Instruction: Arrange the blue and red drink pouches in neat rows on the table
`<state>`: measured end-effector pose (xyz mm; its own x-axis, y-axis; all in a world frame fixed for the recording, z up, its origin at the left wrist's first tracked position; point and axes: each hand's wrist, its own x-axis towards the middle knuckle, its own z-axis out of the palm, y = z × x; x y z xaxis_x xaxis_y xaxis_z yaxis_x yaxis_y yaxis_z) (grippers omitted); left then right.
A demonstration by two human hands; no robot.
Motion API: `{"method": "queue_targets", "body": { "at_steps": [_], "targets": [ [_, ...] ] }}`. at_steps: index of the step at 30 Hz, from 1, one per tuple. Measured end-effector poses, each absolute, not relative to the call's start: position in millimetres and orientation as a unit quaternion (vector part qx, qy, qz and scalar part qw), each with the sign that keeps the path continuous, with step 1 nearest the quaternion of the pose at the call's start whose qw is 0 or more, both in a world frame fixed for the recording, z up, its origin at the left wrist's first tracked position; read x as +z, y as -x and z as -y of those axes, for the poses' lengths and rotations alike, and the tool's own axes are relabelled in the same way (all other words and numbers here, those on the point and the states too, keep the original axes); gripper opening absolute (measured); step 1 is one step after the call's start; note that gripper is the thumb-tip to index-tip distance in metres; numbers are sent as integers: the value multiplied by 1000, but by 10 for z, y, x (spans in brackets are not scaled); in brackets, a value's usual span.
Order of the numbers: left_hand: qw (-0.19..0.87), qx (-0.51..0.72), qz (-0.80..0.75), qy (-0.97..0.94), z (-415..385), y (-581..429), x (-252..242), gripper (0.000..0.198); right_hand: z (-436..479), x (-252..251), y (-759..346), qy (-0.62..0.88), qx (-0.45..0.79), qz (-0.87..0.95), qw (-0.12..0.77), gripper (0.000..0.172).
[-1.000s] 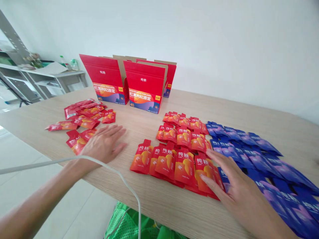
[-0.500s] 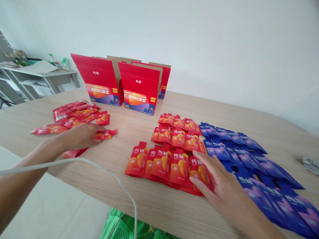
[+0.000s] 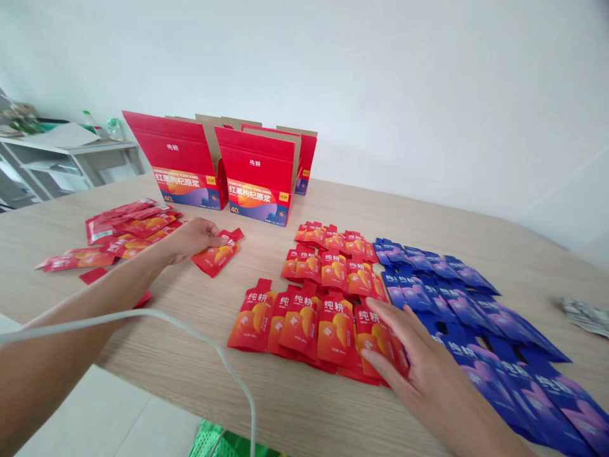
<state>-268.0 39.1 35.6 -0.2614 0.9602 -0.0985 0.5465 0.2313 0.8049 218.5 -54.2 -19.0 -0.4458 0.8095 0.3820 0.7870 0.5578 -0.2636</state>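
Note:
My left hand (image 3: 194, 238) pinches a red spouted pouch (image 3: 217, 254) by its side, just right of a loose heap of red pouches (image 3: 133, 222). With thumb and fingers apart, my right hand (image 3: 413, 349) rests at the right end of the front row of red pouches (image 3: 297, 320), touching the last one. Two more rows of red pouches (image 3: 333, 270) lie behind, overlapping side by side, spouts pointing away from me. Rows of blue pouches (image 3: 457, 298) lie to the right, some partly hidden by my right hand.
Several open red cartons (image 3: 254, 171) stand at the back with raised flaps. A white cable (image 3: 200, 327) hangs across the front left. Green mesh (image 3: 219, 441) shows below the table edge. A crumpled striped item (image 3: 587, 315) lies at the far right.
My left hand has moved right and away from the heap, carrying a red pouch that now shows almost fully. My right hand stays at the front row. The view has shifted slightly.

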Motion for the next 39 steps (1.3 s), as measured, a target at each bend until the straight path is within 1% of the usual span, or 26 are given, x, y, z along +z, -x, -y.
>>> {"method": "queue_targets", "body": {
  "at_steps": [5, 9, 14, 20, 26, 29, 32, 35, 37, 39],
  "targets": [
    [369, 421, -684, -467, -738, 2331, 145, 50, 523, -208, -2133, 471, 21, 849, 238, 59],
    [411, 440, -654, -458, -845, 2098, 1, 46, 505, -201, -2124, 466, 25, 853, 232, 59],
    [446, 425, -636, -465, -811, 1910, -77, 39, 470, -217, -2121, 468, 19, 853, 229, 57],
    [425, 412, -644, -485, -741, 1807, -48, 32, 425, -295, -2112, 462, 4, 858, 226, 58],
    [434, 354, -647, -517, -676, 1776, 57, 22, 399, -275, -2153, 448, -9, 868, 215, 61],
    [435, 331, -653, -525, -659, 1783, 70, 20, 407, -247, -2173, 447, -11, 867, 219, 60],
    [427, 315, -660, -531, -697, 1832, 58, 22, 410, -226, -2194, 445, -22, 862, 241, 55],
    [376, 338, -682, -529, -873, 1929, 49, 28, 391, -188, -2212, 419, -51, 859, 290, 50],
    [318, 381, -702, -510, -1079, 1999, 48, 41, 371, -145, -2215, 394, -70, 855, 331, 44],
    [269, 422, -718, -483, -1321, 2046, 43, 59, 356, -98, -2205, 382, -81, 845, 366, 39]
  ]
}}
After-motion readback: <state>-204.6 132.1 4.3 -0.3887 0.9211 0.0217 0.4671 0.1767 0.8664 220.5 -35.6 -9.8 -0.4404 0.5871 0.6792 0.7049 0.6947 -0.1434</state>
